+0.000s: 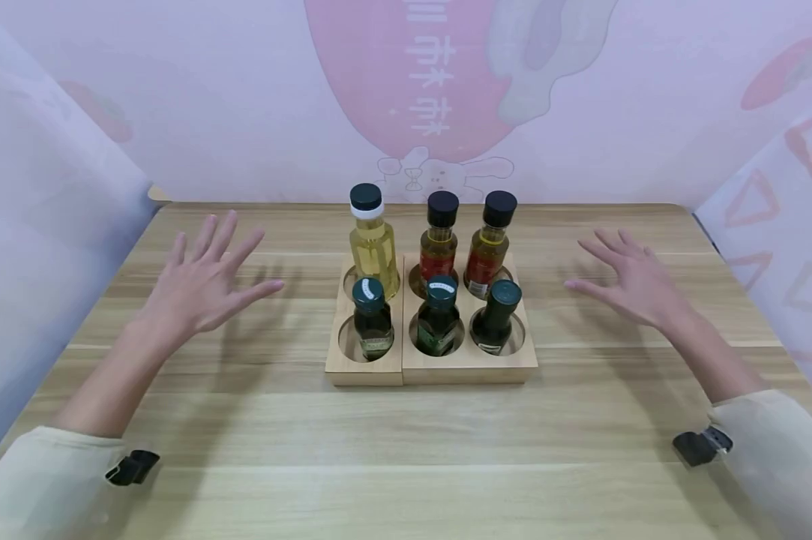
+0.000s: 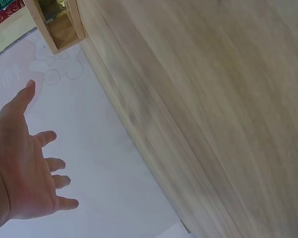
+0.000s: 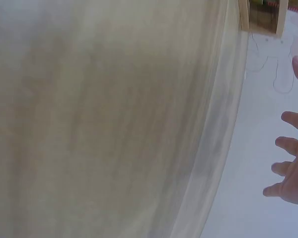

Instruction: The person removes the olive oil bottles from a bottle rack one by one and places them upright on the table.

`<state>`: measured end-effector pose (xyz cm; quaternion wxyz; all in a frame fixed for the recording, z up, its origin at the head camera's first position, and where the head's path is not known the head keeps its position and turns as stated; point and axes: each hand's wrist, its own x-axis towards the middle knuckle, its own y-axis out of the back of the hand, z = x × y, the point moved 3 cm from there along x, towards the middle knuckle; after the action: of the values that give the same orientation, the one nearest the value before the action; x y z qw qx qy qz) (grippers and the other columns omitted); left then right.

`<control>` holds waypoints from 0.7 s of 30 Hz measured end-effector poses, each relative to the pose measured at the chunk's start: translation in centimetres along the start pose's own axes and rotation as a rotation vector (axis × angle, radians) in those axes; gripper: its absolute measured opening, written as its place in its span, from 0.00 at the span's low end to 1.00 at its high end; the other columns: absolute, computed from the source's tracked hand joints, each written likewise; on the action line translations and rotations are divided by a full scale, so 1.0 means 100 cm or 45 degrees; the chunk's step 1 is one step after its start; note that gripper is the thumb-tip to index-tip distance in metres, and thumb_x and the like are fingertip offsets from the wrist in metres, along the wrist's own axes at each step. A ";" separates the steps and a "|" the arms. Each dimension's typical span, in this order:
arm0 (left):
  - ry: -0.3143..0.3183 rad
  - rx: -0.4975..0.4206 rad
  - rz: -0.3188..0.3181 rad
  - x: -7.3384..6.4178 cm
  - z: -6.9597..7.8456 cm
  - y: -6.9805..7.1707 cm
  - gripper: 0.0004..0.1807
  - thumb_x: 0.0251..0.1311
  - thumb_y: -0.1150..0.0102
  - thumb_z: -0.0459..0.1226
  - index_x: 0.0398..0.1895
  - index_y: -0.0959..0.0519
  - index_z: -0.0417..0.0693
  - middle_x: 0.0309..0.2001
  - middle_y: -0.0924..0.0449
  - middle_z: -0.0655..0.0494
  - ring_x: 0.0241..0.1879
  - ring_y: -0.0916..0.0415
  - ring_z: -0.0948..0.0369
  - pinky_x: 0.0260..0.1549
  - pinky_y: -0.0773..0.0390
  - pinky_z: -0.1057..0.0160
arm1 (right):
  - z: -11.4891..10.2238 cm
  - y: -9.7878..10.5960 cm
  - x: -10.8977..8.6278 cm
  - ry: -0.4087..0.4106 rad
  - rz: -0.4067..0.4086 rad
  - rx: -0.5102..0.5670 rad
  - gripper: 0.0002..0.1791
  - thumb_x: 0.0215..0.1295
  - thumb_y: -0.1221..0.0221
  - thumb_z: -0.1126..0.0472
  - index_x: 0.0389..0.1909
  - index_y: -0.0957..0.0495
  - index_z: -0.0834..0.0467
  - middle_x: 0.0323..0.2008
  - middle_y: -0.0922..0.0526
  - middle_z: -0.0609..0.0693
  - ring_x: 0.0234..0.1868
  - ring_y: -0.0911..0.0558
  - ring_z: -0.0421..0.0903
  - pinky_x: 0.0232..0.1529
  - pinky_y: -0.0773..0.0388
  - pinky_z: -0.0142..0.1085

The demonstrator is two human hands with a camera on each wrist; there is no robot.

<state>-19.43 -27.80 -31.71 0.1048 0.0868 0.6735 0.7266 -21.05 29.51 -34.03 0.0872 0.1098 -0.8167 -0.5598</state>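
Observation:
My left hand [image 1: 199, 289] is spread over the table's left side, fingers straight and holding nothing. On the right side my right hand [image 1: 631, 277] is likewise spread and bare. Between them, several bottles stand in a wooden holder [image 1: 469, 375] with round wells. At the back are a tall bottle of pale yellow liquid [image 1: 373, 247] and two black-capped bottles with red labels, one in the middle [image 1: 438, 247] and one to the right [image 1: 486, 259]. The front row has three dark bottles with green caps: left [image 1: 373, 330], middle [image 1: 438, 326] and right [image 1: 493, 322].
A narrower wooden holder [image 1: 365, 379] abuts the wider one on its left. The wood-grain table [image 1: 406, 465] ends at a printed backdrop [image 1: 230, 112] with pale side walls. Each sleeve carries a black clip, left [image 1: 133, 467] and right [image 1: 702, 446].

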 end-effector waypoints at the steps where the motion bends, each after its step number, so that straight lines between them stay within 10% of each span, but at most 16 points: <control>1: -0.004 -0.014 -0.007 0.000 0.002 0.000 0.51 0.70 0.55 0.69 0.85 0.51 0.49 0.83 0.70 0.36 0.81 0.72 0.36 0.74 0.68 0.26 | -0.001 -0.001 -0.002 0.001 0.001 0.039 0.46 0.68 0.37 0.38 0.78 0.37 0.60 0.81 0.49 0.63 0.81 0.57 0.71 0.73 0.58 0.76; 14: -0.062 -0.198 0.035 -0.008 0.025 0.007 0.43 0.71 0.43 0.60 0.79 0.37 0.42 0.78 0.45 0.33 0.73 0.43 0.30 0.63 0.37 0.23 | -0.020 -0.007 -0.012 0.110 0.107 0.377 0.31 0.67 0.30 0.55 0.66 0.23 0.66 0.69 0.27 0.67 0.67 0.27 0.70 0.60 0.25 0.66; 21: -0.095 -0.312 0.068 -0.012 0.035 0.008 0.37 0.72 0.39 0.54 0.74 0.31 0.39 0.71 0.32 0.32 0.67 0.33 0.31 0.61 0.31 0.27 | -0.028 -0.012 -0.017 0.062 0.045 0.573 0.24 0.67 0.30 0.60 0.61 0.19 0.67 0.61 0.19 0.66 0.55 0.16 0.64 0.46 0.18 0.22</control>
<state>-17.38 -24.76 -30.62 0.1202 0.1181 0.5729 0.8021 -18.57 27.03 -34.19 0.0900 0.1259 -0.9203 -0.3592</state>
